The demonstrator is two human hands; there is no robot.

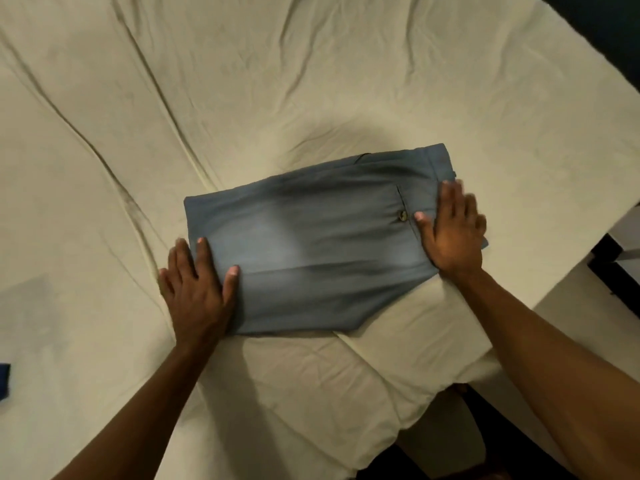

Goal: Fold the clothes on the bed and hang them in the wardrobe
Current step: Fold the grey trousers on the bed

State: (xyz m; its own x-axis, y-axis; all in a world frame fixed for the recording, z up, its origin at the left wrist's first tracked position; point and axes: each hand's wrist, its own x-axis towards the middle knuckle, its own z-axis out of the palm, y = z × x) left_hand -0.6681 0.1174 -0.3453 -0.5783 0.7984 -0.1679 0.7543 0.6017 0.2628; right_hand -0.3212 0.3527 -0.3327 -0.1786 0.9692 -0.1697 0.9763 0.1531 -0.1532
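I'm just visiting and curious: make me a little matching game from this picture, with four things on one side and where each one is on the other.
Things:
1. left hand
2. right hand
3. button
4. dark blue cloth

Places:
A. at the picture's left edge, on the sheet
B. flat on the waistband end of the trousers
C. on the pocket, beside a thumb
D. flat on the trousers' folded end

Pairs: 1-D, 2-B, 3-C, 4-A
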